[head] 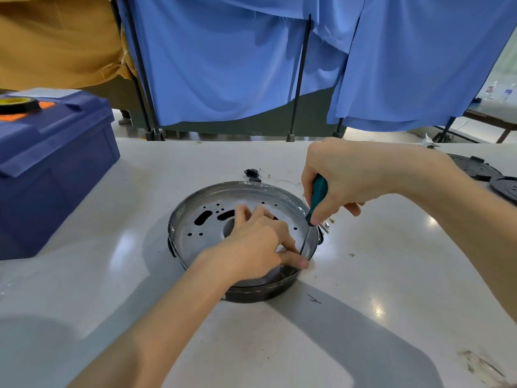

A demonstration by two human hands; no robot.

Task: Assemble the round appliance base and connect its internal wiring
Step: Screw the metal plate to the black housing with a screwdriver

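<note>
**Screwdriver at the rim of the base**

Head view: the round appliance base (193, 245) sits on the white table (112, 275), about in the middle and just in front of the person. It is a shallow dark-walled pan with a silver metal plate inside, and the plate has slots and small holes punched through it.

The right hand (344, 180) comes in from the right, fingers curled tight around the teal handle of a screwdriver (319, 191). The tool tilts, and its thin shaft runs down and to the left to the near-right edge of the plate, just inside the rim.

The left hand (257, 242) reaches in from the lower left and lies over the plate. Its thumb and forefinger pinch together around the tip of the shaft at the rim, and the other fingers rest spread on the metal. Anything under the tip is too small to make out.

Just behind the base lie a small black connector (251, 173) and a thin wire (279, 179). A few small metal bits (326, 226) lie beside the base's right edge.

Two black discs (472, 166) lie at the far right of the table, well apart from the base. A blue storage box (50, 169) stands at the left with a roll of tape (16, 103) on its lid.

Blue curtains (223, 65) hang on black stands behind the table, and a mustard cloth (56, 37) hangs at the upper left.
</note>
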